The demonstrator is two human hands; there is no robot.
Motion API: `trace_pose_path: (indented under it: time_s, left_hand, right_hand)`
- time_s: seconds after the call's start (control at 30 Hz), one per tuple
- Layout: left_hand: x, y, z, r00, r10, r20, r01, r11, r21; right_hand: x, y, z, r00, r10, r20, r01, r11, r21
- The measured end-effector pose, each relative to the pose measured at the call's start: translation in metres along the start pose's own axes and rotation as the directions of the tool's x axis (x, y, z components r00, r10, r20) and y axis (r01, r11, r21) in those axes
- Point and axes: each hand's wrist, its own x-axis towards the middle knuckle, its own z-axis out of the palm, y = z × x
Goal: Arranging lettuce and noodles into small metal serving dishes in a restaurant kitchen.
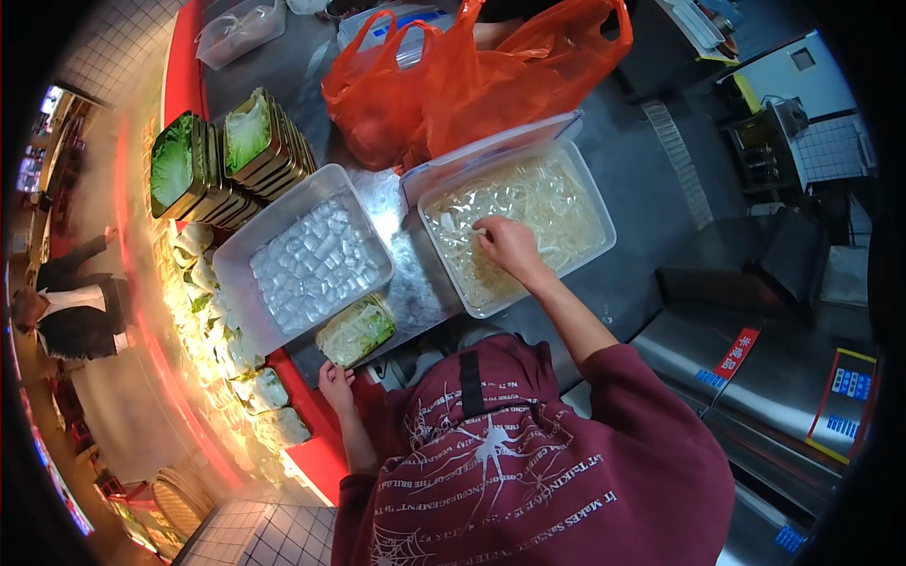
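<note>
My right hand (507,245) is at the left part of a clear plastic tub of pale noodle-like strands in liquid (520,212), its fingertips bunched at the strands; whether they pinch any is hard to tell. My left hand (337,384) touches the near rim of a small rectangular dish (356,330) that holds lettuce and pale strands. Between the dish and the stacked dishes stands a translucent bin (237,244) with many small silvery, clear pieces. Two stacks of rectangular dishes topped with lettuce (173,170) (249,134) stand beyond it.
Red plastic bags (453,92) lie behind the noodle tub, whose lid (495,147) stands tilted at its back edge. A lidded container (241,32) is at the far left. Filled dishes line the lit display (265,390) on the left. A person (78,308) is beyond it.
</note>
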Motion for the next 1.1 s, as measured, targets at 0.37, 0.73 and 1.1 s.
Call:
trace_pose_path:
  time_s: [0.37,0.73,1.1]
  left_hand:
    - [-0.007,0.001,0.044,0.997,0.062,-0.038,-0.059,0.995,0.077]
    - [-0.029,0.021,0.070,0.999,-0.001,0.049,-0.001,0.999,0.039]
    - [-0.073,0.095,0.097,0.977,0.179,0.117,-0.192,0.975,0.111]
  right_hand:
    - [-0.005,0.049,-0.045,0.984,0.165,-0.060,-0.170,0.981,-0.092]
    - [0.007,0.048,-0.033,0.928,0.175,0.329,-0.116,0.975,-0.190]
    - [-0.006,0.062,-0.045,0.904,0.048,0.425,-0.019,0.997,-0.072]
